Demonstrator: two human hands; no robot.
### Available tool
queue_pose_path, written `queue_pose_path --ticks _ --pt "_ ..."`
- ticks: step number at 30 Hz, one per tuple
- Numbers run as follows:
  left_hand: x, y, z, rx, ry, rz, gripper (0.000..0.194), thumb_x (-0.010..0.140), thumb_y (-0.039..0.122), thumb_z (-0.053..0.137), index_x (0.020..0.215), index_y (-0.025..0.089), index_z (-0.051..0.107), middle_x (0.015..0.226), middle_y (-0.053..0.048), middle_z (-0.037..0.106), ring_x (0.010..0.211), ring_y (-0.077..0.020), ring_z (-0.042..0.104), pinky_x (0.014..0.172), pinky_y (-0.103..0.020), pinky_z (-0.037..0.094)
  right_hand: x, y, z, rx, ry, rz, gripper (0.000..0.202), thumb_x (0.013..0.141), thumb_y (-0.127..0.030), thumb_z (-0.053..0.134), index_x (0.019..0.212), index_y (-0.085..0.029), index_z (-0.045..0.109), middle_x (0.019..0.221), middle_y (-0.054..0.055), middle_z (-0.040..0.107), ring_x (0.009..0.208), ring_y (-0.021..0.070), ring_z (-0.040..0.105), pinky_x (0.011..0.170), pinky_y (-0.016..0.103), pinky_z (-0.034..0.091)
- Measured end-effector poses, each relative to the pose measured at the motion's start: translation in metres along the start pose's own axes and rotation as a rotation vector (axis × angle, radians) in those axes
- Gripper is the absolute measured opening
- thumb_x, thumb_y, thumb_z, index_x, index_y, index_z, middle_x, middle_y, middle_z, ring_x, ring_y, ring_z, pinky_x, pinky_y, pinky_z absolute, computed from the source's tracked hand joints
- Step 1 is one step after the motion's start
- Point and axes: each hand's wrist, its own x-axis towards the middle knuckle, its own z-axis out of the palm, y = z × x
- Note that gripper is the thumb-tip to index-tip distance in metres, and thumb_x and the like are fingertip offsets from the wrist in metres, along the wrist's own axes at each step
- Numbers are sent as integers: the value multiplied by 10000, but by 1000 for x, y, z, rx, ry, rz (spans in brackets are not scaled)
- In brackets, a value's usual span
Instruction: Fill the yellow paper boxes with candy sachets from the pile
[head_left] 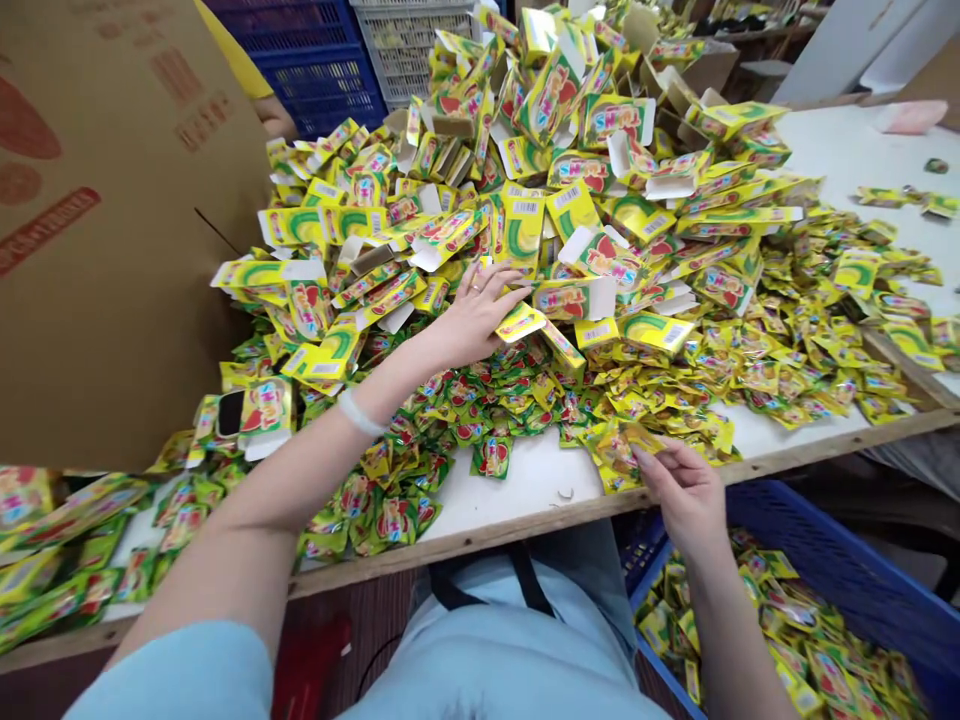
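My left hand (480,315) reaches onto a heap of small yellow-and-green cartons (523,228), many with white flaps standing open. Its fingers are stretched out and touch the cartons, and one small carton (520,323) lies against the underside of the fingers. At the table's front edge, my right hand (686,495) pinches a shiny yellow candy packet (621,448) between thumb and fingers. Below the heap lie loose green packets (491,457) with a watermelon print. Many loose yellow packets (795,355) spread over the right side.
A large brown cardboard box (127,250) blocks the left side. Under the table edge at right stands a blue crate (817,530) holding packets. A wooden strip (525,540) borders the white tabletop. Blue crates (315,80) and part of another person, a yellow sleeve (236,50), show behind.
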Motion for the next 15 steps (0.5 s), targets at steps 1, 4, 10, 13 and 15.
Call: queue_pose_path --ticks 1,4,10,13,15 --pt "-13 10 -4 -129 43 33 608 858 59 553 1441 93 384 1552 -162 358 1470 -311 232 1202 -620 80 2 -4 -4 6 25 -36 276 712 -329 843 933 -208 729 701 -13 726 615 128 672 615 237 540" --pt "-54 49 -7 -642 129 7 409 939 159 487 1346 120 481 1402 -142 551 1326 -255 481 1141 -500 345 10 -23 -1 36 39 -172 231 731 -263 835 942 -231 748 746 -2 745 640 131 683 625 240 553" --pt "-105 122 26 -1359 -129 -394 277 818 414 643 878 147 600 735 -31 667 644 -140 611 609 -255 508 13 -67 51 -67 -373 -431 224 849 -156 712 1030 -284 743 940 27 727 752 145 694 608 244 573" --pt "-112 130 31 -1380 -170 -445 230 749 354 682 798 149 588 666 7 612 604 -111 545 578 -218 457 17 -78 62 -258 -626 -531 231 883 -120 656 1054 -258 726 965 41 695 823 146 687 655 236 572" --pt "-115 129 28 -1309 -223 -433 185 742 305 668 796 144 594 676 15 599 604 -104 517 571 -210 435 19 -84 62 -414 -762 -582 218 908 -109 613 1063 -224 713 963 53 688 851 143 682 705 233 565"
